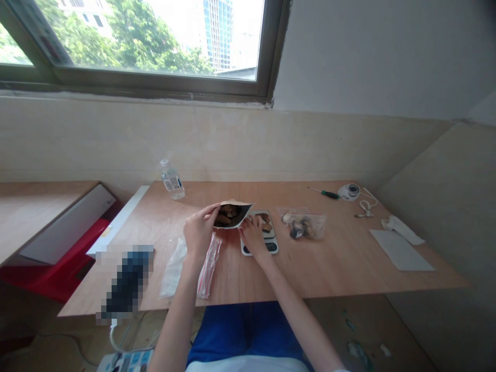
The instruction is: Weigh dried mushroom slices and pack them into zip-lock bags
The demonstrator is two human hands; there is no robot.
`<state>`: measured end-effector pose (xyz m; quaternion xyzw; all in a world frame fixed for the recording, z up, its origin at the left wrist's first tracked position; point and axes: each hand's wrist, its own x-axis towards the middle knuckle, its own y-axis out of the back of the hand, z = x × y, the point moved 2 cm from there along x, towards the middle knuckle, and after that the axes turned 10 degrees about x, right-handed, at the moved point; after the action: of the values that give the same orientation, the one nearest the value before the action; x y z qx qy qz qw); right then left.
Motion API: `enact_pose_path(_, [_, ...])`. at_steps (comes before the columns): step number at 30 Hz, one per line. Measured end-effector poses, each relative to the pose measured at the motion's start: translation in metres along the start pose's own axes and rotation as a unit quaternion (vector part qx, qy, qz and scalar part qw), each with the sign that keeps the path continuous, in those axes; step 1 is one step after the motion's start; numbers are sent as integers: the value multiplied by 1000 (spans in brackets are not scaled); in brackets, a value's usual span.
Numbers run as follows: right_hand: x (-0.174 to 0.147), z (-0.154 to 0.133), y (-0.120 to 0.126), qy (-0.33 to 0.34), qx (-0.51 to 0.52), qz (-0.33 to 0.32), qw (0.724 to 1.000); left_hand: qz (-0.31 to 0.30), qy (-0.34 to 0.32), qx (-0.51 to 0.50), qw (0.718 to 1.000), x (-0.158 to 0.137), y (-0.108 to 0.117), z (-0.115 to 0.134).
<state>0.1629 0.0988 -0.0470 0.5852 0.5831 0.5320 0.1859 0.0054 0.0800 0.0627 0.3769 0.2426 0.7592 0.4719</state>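
Observation:
My left hand [199, 230] is closed on the left edge of a pouch [245, 211]. The pouch is tilted with its mouth towards me, showing a dark inside and brown dried pieces [228, 213]. At its right corner, my right hand [252, 233] reaches over a white kitchen scale [276, 246] with its fingers bent together. Whether those fingers hold a piece or the pouch's edge is hidden. More brown dried pieces [266, 226] lie on the scale's plate. To the right of the scale rests a clear zip bag [318, 225] with dark and pale pieces inside.
Flat clear bags with red strips [209, 268] lie nearest my left forearm. A water bottle [172, 181] stands at the back left. A blurred dark object [127, 281] is at the front left. Rightwards are a screwdriver [329, 195], a white camera-like device [349, 191] and a white sheet [403, 252].

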Motion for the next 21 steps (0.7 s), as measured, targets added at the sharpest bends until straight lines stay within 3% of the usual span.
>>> enact_pose_path(6, [-17,11,15,-37,17,16,999,1,1,3,1000,0,0,2])
enact_pose_path(10, [-29,5,33,-47,124,155,979,1,3,0,1000,-2,-1,1])
enact_pose_path(13, [-27,-21,56,4,203,219,954,-5,6,-10,1000,-4,-2,3])
enact_pose_path(14, [-23,-33,64,30,215,198,956,-6,4,-16,1000,-6,-2,3])
enact_pose_path(17, [-5,-65,77,88,180,47,979,-11,-3,-26,1000,-10,-2,4])
enact_pose_path(21, [18,-83,67,58,81,-103,990,-20,7,-13,1000,-18,-2,1])
